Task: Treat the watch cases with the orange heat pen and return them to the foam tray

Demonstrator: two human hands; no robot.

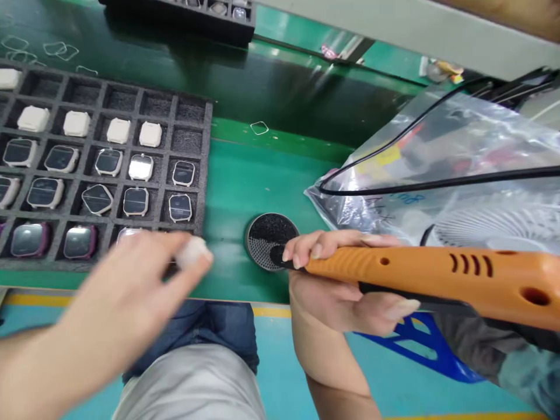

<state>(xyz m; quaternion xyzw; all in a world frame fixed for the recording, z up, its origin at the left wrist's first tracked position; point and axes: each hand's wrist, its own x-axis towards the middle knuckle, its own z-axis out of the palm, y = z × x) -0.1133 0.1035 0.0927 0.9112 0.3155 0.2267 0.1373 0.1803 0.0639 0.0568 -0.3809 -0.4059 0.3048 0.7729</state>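
My right hand is wrapped round an orange electric screwdriver held level, with its tip over a round black screw dish on the green bench. My left hand is blurred by motion and reaches toward the near edge of a black foam tray. Its fingertips pinch a small pale piece that I cannot name. The tray's cells hold several smartwatch bodies, some face up, some white backs up, and two purple ones in the near row.
A clear plastic bag with parts and a white fan lies at the right, with black cables across it. Another black tray stands at the back. My lap shows under the bench edge, and a blue stool stands at the right.
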